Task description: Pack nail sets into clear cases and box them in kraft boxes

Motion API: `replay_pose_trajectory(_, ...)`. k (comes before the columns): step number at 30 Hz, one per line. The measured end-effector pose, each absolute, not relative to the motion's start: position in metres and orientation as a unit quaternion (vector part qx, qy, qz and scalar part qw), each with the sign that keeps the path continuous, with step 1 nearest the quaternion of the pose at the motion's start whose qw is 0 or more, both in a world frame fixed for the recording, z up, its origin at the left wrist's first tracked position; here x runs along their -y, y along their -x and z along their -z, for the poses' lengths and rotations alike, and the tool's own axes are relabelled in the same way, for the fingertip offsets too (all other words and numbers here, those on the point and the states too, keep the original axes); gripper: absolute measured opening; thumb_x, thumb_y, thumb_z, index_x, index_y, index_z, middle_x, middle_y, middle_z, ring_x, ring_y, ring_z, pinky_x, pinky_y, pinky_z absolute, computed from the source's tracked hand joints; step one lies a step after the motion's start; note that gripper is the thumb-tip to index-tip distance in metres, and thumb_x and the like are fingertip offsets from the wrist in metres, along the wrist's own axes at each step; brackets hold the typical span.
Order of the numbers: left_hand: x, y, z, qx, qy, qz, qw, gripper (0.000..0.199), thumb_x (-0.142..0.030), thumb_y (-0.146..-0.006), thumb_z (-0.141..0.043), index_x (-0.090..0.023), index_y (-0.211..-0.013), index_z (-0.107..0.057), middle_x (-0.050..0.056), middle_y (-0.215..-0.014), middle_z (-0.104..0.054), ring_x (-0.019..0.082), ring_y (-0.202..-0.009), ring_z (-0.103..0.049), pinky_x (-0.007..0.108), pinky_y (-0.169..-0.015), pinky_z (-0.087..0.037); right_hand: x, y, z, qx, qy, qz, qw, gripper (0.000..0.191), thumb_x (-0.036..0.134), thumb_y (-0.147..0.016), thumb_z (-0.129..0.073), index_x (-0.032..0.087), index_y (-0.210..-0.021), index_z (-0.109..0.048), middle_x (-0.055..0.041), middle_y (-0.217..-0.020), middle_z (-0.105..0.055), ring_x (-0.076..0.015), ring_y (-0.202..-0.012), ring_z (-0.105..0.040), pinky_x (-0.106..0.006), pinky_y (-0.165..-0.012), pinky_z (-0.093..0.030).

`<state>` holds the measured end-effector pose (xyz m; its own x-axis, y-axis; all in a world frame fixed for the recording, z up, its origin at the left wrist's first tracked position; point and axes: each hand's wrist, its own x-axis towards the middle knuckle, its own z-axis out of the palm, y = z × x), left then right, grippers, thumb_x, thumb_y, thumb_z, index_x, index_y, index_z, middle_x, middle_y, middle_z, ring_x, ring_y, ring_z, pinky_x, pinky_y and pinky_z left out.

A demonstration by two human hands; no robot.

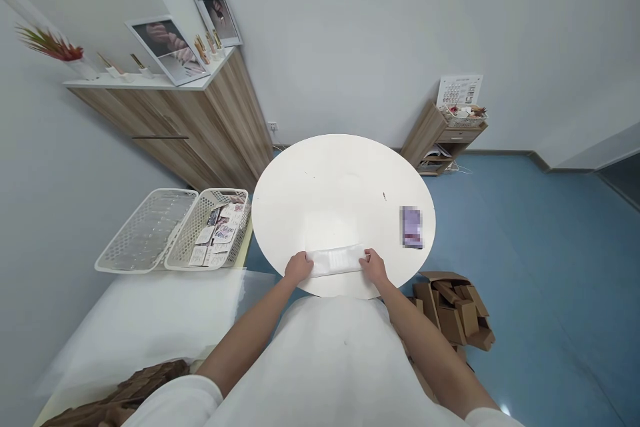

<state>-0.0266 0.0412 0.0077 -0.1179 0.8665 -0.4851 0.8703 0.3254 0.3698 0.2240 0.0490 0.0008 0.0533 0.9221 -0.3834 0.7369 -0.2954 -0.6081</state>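
Observation:
A white, slightly glossy strip (336, 260), which looks like folded packing sheet, lies crosswise at the near edge of a round white table (345, 167). My left hand (299, 267) grips its left end, fingers closed with the thumb on top. At the other end, my right hand (373, 266) pinches the strip in the same way. Whether anything is wrapped inside cannot be seen. To the right on the tabletop lies a purple item (412, 227), blurred into blocks.
Left of the table are a white basket (173, 260) holding papers, another basket (120, 255) with clear items, and translucent sheets (165, 307). A carton (430, 300) of brown boxes stands on the floor at right. Behind are a wooden cabinet (220, 127) and a small shelf (423, 133).

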Motion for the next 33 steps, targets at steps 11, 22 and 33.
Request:
replay_pose_trajectory(11, -0.034, 0.018, -0.020, -0.758, -0.605, -0.017, 0.242, 0.035, -0.024, -0.076, -0.040, -0.016, -0.110, -0.043, 0.012, -0.107, -0.056, 0.024, -0.097, -0.053, 0.033, -0.074, -0.040, -0.041, -0.213, -0.013, 0.653, 0.703, -0.263, 0.094, 0.049, 0.025, -0.079, -0.036, 0.018, -0.127, -0.029, -0.0123, -0.122, -0.043, -0.0248, -0.114, -0.040, -0.038, -0.089, -0.035)
replay_pose_trajectory(22, -0.032, -0.007, -0.030, -0.544, -0.801, -0.017, 0.251, 0.058, -0.027, -0.065, -0.057, -0.022, -0.119, -0.039, 0.009, -0.127, -0.043, 0.026, -0.117, -0.037, 0.039, -0.097, -0.021, -0.051, -0.194, -0.028, 0.833, 0.496, -0.245, -0.027, 0.050, 0.024, -0.064, -0.058, 0.022, -0.111, -0.043, -0.0100, -0.125, -0.045, -0.0241, -0.116, -0.038, -0.039, -0.095, -0.021)
replay_pose_trajectory(33, -0.052, 0.018, -0.038, -0.572, -0.705, -0.059, 0.416, 0.041, -0.052, -0.076, -0.040, -0.024, -0.099, -0.060, 0.003, -0.109, -0.060, 0.023, -0.099, -0.053, 0.031, -0.085, -0.036, -0.062, -0.200, -0.042, 0.745, 0.560, -0.363, 0.000, 0.036, 0.044, -0.077, -0.045, 0.024, -0.105, -0.055, -0.0067, -0.124, -0.046, -0.0250, -0.116, -0.037, -0.038, -0.091, -0.026)
